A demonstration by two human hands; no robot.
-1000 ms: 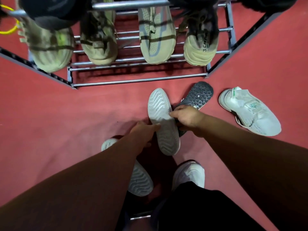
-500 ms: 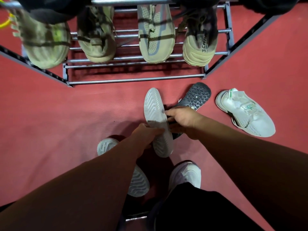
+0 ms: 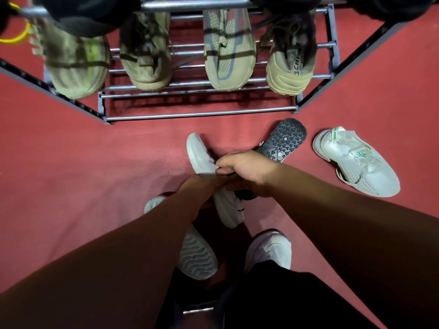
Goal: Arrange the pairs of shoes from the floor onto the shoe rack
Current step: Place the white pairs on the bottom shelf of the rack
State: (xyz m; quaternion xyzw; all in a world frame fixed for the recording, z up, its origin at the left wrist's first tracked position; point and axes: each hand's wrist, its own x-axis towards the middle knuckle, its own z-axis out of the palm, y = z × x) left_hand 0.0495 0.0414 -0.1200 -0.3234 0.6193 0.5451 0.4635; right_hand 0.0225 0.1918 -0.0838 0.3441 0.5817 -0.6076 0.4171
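Note:
A white shoe (image 3: 202, 157) lies tipped on its side on the red floor in front of the metal shoe rack (image 3: 199, 113). My left hand (image 3: 202, 188) grips its middle from below. My right hand (image 3: 247, 169) curls over its upper edge at the opening. Just behind my right hand a dark-soled shoe (image 3: 282, 141) lies sole up, partly hidden. A white and green shoe (image 3: 356, 162) sits upright on the floor to the right. Another white shoe (image 3: 197, 255) lies sole up under my left forearm.
Several beige and olive sneakers (image 3: 228, 48) stand toe-out on the rack's shelf, with dark shoes on the bar above. A worn white shoe (image 3: 270, 248) and a dark trouser leg show at the bottom. Black rails (image 3: 344, 65) flank the rack on both sides.
The white shoe has been turned from sole up onto its side between my hands. Both hands have closed in together over its middle.

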